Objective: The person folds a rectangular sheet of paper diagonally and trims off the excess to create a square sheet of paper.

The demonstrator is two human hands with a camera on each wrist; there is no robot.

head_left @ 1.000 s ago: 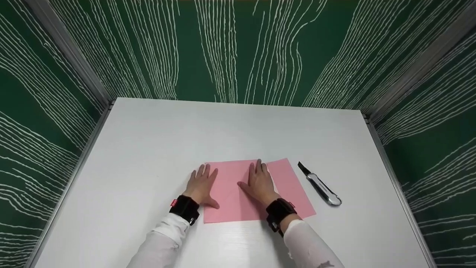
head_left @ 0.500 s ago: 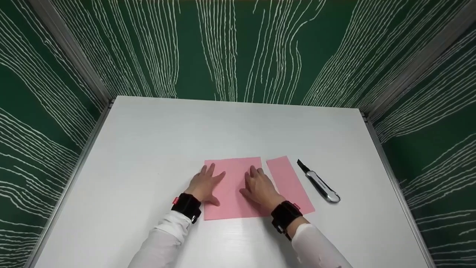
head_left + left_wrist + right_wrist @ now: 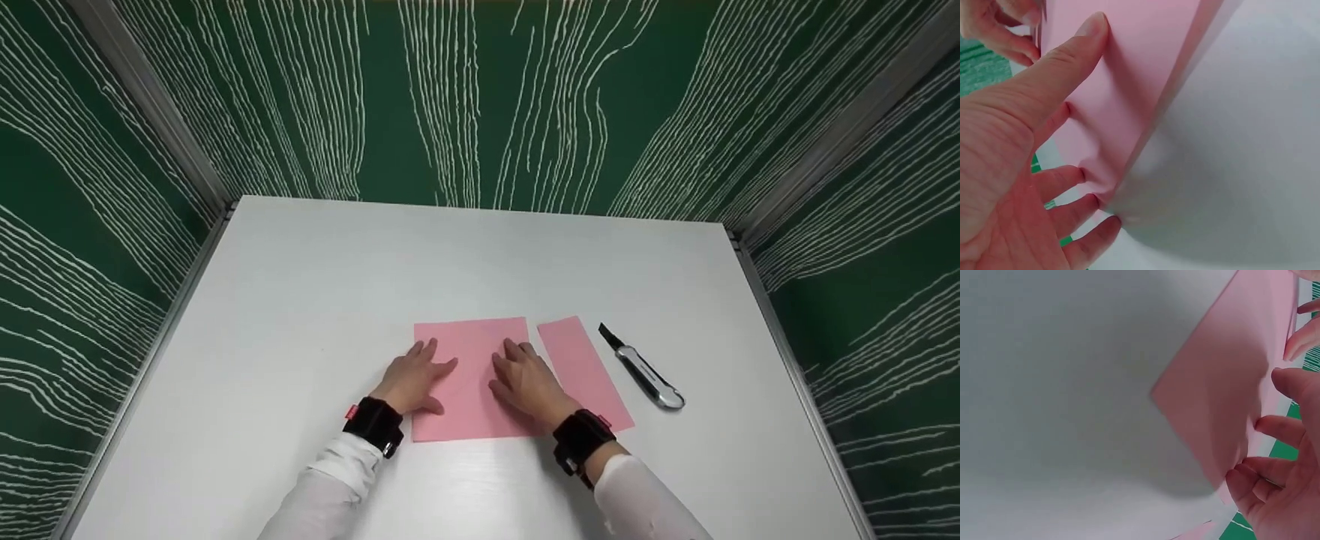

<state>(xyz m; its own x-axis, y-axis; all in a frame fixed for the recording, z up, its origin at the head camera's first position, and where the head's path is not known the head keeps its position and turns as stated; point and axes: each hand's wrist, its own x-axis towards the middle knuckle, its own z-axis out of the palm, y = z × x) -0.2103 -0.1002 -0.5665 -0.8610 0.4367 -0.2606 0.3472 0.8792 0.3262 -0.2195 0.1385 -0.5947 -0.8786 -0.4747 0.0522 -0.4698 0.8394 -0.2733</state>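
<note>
A nearly square pink sheet of paper [image 3: 471, 416] lies flat in front of me in the head view. My left hand [image 3: 411, 381] rests on its left edge, fingers and thumb spread. In the left wrist view the left hand's thumb [image 3: 1086, 39] lies over the paper [image 3: 1151, 50] while the other fingertips reach its edge. Toward the sheet's right edge, my right hand [image 3: 529, 384] touches the paper with slightly bent fingers. The right wrist view shows the right hand's fingertips [image 3: 1235, 481] at the edge of the paper [image 3: 1207, 388]. Neither hand grips anything.
A narrow pink paper strip [image 3: 585, 367] lies at a slant right of the sheet, a thin gap between them at the top. Farther right is a utility knife [image 3: 651, 379], blade out and pointing away. The white table [image 3: 480, 255] meets green, white-lined walls [image 3: 420, 97].
My right hand has drawn back from the sheet's upper right corner, its fingers now more bent. My left hand has slid slightly toward me along the left edge. The knife has stayed put.
</note>
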